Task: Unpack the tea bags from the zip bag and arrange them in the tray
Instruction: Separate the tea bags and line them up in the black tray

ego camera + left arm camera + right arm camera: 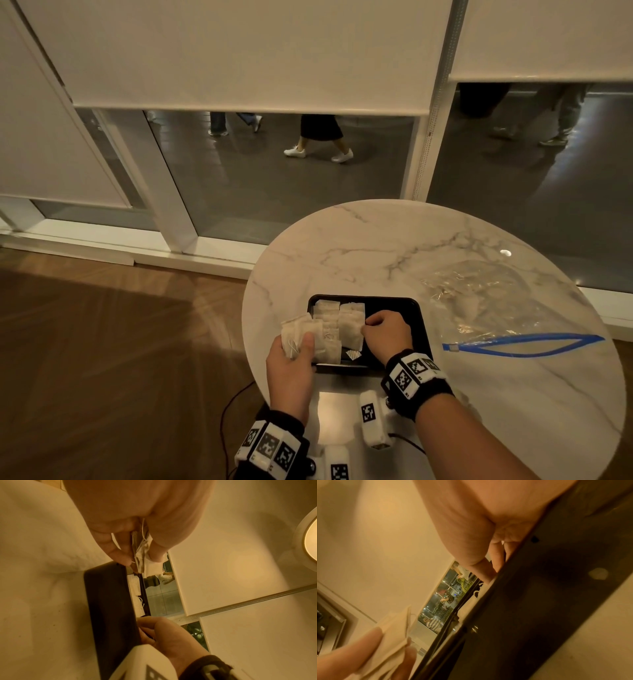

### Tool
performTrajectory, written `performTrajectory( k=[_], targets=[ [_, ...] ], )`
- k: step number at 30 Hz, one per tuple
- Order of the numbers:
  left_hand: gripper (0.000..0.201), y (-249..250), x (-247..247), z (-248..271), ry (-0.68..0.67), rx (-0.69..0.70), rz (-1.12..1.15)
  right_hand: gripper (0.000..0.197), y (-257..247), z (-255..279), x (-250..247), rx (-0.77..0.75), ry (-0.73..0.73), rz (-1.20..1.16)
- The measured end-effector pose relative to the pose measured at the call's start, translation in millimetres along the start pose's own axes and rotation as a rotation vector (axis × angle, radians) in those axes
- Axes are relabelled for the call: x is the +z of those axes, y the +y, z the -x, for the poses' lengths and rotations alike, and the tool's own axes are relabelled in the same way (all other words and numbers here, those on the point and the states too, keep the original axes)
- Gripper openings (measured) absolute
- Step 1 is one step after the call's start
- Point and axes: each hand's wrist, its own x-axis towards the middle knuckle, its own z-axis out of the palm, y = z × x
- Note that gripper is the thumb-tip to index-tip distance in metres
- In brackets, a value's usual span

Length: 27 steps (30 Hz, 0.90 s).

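Head view: black tray (416, 310) sits on the round marble table (376, 246), near its 6 o'clock edge. Two columns of tea bags (349, 322) lie flat in the tray's left half; its right half is bare. Left hand (291, 363) is at the tray's 8 o'clock corner, thumb on top of a fanned stack of tea bags (301, 330), fingers under, clamped on it. Stack overhangs the tray's left rim. Right hand (388, 334) is inside the tray at about centre, fingers curled, tips pinching the right edge of the right column. Zip bag (496, 308), clear with a blue zipper, lies flat on the table at 3 o'clock of the tray, mouth gaping, just beside the tray. Marker-tagged wristbands on both wrists. Wood floor to the left, glass wall with half-lowered blinds behind.

Left wrist view: left hand (137, 536) fingers and thumb pinch the stack (140, 555) edge-on, strings hanging loose, right over the tray (111, 601) rim. Laid tea bags (135, 586) visible past the rim. Right hand (164, 632) at 6 o'clock, fingers bent down into the tray.

Right wrist view: blurred. Right hand (479, 534) fingertips together, dipping behind the tray (539, 595) wall; what they pinch is hidden here. Left hand (351, 655) at 7 o'clock, holding the stack (395, 635).
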Motion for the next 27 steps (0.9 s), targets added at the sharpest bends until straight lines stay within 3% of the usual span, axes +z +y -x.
performTrajectory(
  k=[5,12,16,21,27],
  targets=[
    [0.013,5.8,3.0,2.6,-0.017,0.001,0.064,0.013,-6.4,12.5,-13.4,-0.163,0.021,-0.185],
    [0.020,12.3,11.0,6.2,-0.093,-0.003,0.077,0.007,-4.6,39.5,-35.7,-0.192,-0.118,-0.342],
    [0.019,9.9,13.9,7.5,-0.080,0.005,0.016,0.009,0.0,36.5,-35.2,-0.246,-0.131,-0.063],
    [0.016,4.0,16.0,6.1,-0.026,-0.040,-0.019,0.011,8.3,19.1,-14.4,-0.154,-0.158,0.265],
    [0.016,3.5,19.8,2.5,-0.003,-0.069,-0.019,0.030,3.9,4.8,-1.3,-0.067,-0.211,0.412]
  ],
)
